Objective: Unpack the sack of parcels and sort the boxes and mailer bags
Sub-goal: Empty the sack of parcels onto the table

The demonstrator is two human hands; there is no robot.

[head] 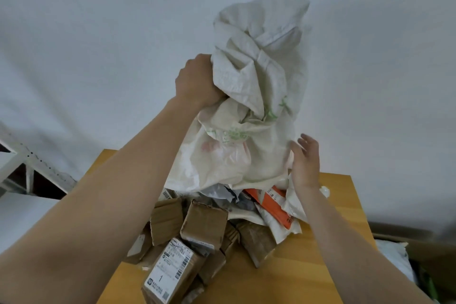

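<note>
Left hand [197, 81]: clenched round a bunched fold of the sack, holding it raised over the table. Right hand [304, 160]: fingers straight, nothing grasped, palm against the sack's lower side.
Table [320, 266], wood: bears the heap.
Labelled box [170, 271]: nearest, marked "1".
Brown boxes [204, 224]: just behind, tumbled, touching.
Mailer bags [283, 227]: white, beyond the boxes; orange mailer [269, 205] among them.
Sack [251, 96]: white woven, crumpled, mouth down on the heap.
Wall [98, 32]: pale, behind.
</note>
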